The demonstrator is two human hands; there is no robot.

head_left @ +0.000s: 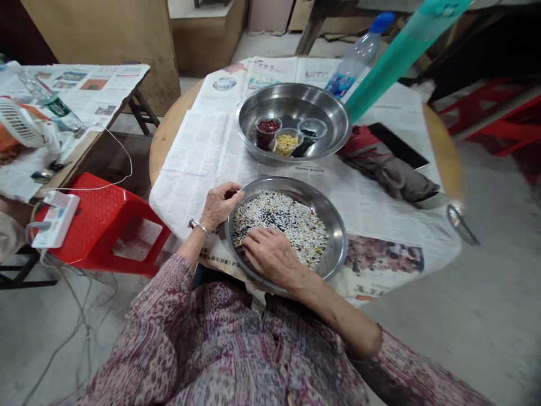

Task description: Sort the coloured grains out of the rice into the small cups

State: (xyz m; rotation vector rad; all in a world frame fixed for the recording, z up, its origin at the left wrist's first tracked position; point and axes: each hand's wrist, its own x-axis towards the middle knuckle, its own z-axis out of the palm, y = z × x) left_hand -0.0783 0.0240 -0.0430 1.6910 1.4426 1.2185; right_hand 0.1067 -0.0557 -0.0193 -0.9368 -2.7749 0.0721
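On the near side of the newspaper-covered worktop (203,146) sits a steel pan (336,237) of mixed grains (291,223). The left hand (220,204) curls its grip over the pan's left rim; the right hand (273,256) rests fingers-down in the grains, its grip loosely closed, anything pinched hidden. A farther bowl (253,113) holds small cups.

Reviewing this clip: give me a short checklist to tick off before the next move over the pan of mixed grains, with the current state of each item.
1. Left hand steadies the near pan at its rim: ok.
2. Right hand rests on the mixed grains: ok.
3. Anything pinched in the right fingers: cannot tell.
4. Small cups upright in the far pan: ok.
5. Near pan fully on the table: not ok, its near edge overhangs.
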